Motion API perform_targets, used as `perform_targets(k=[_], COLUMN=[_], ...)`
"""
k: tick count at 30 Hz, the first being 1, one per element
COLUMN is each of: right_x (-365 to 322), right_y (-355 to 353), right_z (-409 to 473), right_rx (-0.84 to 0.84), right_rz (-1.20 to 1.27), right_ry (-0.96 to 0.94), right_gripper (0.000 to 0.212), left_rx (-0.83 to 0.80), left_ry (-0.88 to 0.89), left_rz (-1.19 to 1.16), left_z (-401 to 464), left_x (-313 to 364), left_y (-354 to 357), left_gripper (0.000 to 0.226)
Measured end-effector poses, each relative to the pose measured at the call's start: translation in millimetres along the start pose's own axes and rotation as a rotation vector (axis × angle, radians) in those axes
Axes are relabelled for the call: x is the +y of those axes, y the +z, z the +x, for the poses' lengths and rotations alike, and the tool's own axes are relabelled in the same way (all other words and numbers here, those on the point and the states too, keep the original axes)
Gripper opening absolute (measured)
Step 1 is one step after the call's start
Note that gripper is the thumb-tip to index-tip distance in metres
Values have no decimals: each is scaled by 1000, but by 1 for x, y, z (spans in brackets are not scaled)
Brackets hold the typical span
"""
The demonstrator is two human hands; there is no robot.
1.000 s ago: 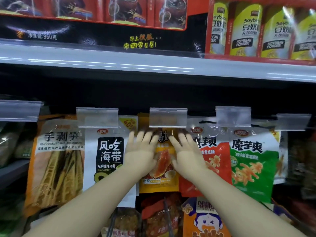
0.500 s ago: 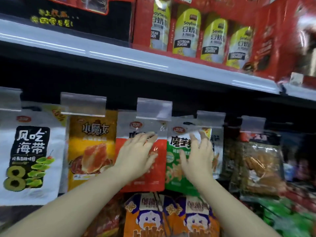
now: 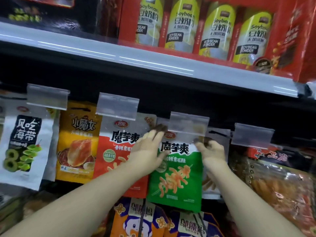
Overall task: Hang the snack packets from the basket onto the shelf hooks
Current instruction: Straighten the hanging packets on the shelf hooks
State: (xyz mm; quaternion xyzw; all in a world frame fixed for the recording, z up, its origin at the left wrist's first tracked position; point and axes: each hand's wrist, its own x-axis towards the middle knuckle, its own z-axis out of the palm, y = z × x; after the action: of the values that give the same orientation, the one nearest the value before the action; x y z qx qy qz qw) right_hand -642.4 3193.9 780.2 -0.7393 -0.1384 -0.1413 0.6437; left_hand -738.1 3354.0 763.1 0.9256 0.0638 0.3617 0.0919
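Note:
A green and white snack packet (image 3: 176, 178) hangs under a clear price tag holder (image 3: 189, 124) in the middle of the hook row. My left hand (image 3: 147, 147) lies on its upper left edge, fingers reaching up behind the packet's top. My right hand (image 3: 211, 149) grips its upper right corner with curled fingers. A red and white packet (image 3: 116, 151) of the same brand hangs just left of it, partly covered by my left forearm. The hook itself is hidden behind the tag holder. No basket is in view.
Left of these hang an orange packet (image 3: 78, 146) and a white seaweed packet (image 3: 24, 147). A brown packet (image 3: 273, 182) hangs at the right. Orange packets (image 3: 135, 221) hang on the row below. The shelf edge (image 3: 153, 64) above carries soybean powder boxes (image 3: 213, 29).
The view has swung to the right along the row. My hands have moved from the orange packet, across the red one, to the green packet, and now hold its top.

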Motion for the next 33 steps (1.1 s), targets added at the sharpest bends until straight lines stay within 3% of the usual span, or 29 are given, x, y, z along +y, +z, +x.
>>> perform_targets(k=[7,11,20,25,28,33], right_x=[-5,-3,-6,5,14,19], right_y=[-6,-9,-19,-12,-5,1], right_z=[8,10,9,13,16,16], right_rx=[-136,-177,-225,-210,-147,-98], right_rz=[181,259,299,304,232,83], right_ry=[133,179,137,149,88,3], right_gripper=[7,16,5,7,17,9], left_rx=[-35,-56,-58,-94,-15,125], left_ry=[-96,-97,-147,-239,-354,-416], left_rz=[-111,-101,-92,-416,-701,-720], left_z=[-3,-2,3,15,25,38], left_x=[-14,-21,-28,-28,-30,-35], left_y=[-4,-4,-3,4,6,8], left_gripper=[76,78,74,70,51,34])
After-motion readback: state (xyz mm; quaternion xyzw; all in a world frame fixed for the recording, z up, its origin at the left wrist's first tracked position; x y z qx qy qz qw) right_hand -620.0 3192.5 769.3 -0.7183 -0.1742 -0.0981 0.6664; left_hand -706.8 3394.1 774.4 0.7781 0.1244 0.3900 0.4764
